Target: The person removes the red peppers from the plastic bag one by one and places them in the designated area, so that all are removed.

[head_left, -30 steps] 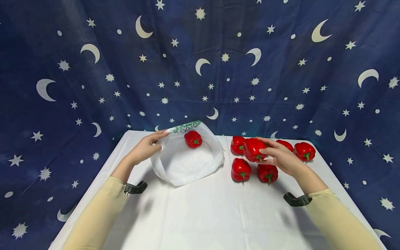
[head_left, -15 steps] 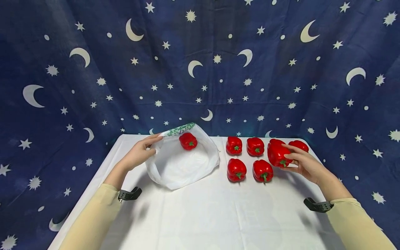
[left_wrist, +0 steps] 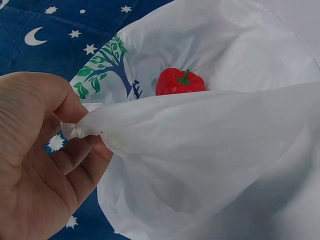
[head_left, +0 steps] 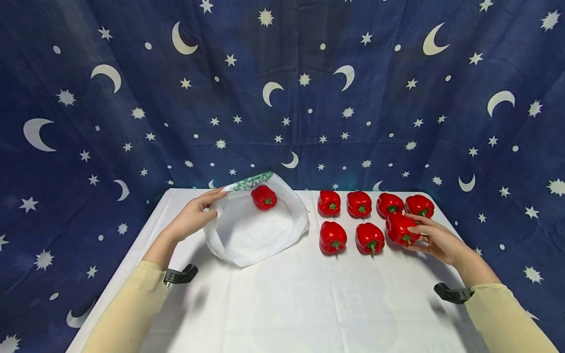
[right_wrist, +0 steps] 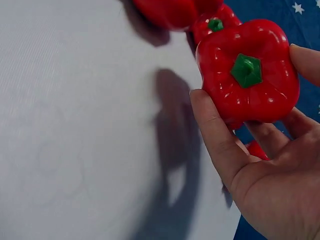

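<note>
My left hand (head_left: pixel 194 215) pinches the rim of a white plastic bag (left_wrist: pixel 200 145) and holds its mouth spread. Green leaf print (left_wrist: pixel 102 65) shows along the bag's far edge. Inside the bag lies one red bell pepper (head_left: pixel 264 197); the bag's near side hides its lower part in the left wrist view. With fingers and thumb around its sides, my right hand (head_left: pixel 443 245) grips another red bell pepper (right_wrist: pixel 248 72), its green stem facing the wrist camera. This pepper is at the right end of the nearer row, just in front of the back row.
Several more red bell peppers stand on the white-covered table (head_left: pixel 273 304): a back row including a corner pepper (head_left: pixel 419 206), and two nearer ones, among them a left pepper (head_left: pixel 333 238). A dark blue curtain (head_left: pixel 247 98) with moons and stars hangs behind.
My right hand has carried its pepper to the right, then toward me and lower, from above the middle peppers to the nearer row's right end. The left hand keeps hold of the bag.
</note>
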The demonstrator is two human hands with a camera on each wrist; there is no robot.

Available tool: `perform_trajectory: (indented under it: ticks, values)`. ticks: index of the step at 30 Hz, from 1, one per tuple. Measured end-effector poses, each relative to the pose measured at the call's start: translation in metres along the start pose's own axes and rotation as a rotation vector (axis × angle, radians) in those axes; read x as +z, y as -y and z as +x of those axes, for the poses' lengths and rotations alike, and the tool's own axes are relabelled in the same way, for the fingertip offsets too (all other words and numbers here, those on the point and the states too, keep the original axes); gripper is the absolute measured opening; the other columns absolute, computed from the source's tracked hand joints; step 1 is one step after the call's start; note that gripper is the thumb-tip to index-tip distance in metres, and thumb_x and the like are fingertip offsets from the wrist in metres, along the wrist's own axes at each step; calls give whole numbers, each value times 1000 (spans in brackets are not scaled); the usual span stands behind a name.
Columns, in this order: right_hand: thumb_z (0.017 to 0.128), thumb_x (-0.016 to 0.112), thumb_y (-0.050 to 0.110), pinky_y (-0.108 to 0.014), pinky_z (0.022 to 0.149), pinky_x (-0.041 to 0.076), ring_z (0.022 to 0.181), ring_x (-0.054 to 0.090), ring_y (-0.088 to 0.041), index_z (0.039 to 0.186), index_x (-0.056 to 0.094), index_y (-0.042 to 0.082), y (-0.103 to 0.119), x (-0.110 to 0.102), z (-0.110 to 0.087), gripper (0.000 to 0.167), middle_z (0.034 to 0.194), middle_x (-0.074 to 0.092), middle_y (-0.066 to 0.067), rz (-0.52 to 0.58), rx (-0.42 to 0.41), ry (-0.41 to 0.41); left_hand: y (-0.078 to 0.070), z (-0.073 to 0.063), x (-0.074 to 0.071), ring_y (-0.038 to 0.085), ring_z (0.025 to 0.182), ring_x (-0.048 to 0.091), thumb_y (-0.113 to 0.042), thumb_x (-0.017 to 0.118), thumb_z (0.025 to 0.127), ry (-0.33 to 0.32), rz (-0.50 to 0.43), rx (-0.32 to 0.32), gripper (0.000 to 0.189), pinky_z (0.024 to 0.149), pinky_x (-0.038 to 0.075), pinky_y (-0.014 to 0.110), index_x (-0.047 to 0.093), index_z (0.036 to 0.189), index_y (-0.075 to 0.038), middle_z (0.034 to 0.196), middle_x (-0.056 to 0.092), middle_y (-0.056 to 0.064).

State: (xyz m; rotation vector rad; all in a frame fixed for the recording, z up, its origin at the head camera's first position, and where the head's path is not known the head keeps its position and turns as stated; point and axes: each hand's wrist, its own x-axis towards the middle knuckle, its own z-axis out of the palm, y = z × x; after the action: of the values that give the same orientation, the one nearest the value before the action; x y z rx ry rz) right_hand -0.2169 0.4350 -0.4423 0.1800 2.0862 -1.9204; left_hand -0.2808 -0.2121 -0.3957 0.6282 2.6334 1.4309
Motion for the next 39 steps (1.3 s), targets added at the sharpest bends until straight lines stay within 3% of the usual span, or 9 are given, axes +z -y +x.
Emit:
perform_trajectory:
  ticks: [7,15,21,39]
  values:
    - [103,59,22,-46,94,54,112,49,-23,163,17,7,-8,-4,-1,75,154,21,-21,-38,35,-27,3,0,0,30,150,27,-1,54,96,2,9,1,57,106,39,49,48,153,-7,166,30,1]
    - [102,59,22,-47,95,53,112,48,-20,163,12,3,-13,-7,1,80,150,28,-20,-84,46,-34,1,1,0,27,150,28,-1,53,97,-2,11,-13,57,105,40,45,49,153,-10,165,31,-2]
    - [102,58,22,-48,98,52,118,45,-25,164,10,3,-15,-7,2,80,156,21,-25,-105,56,-29,2,2,-1,31,149,29,1,52,96,-8,18,-12,58,107,38,48,48,153,-6,166,30,2]
    - [102,59,19,-43,96,53,125,42,-34,164,9,5,-16,-4,-2,81,160,13,-30,-129,85,-30,4,3,-1,29,149,30,3,53,94,-5,-2,-2,58,112,33,51,49,152,-4,165,33,2]
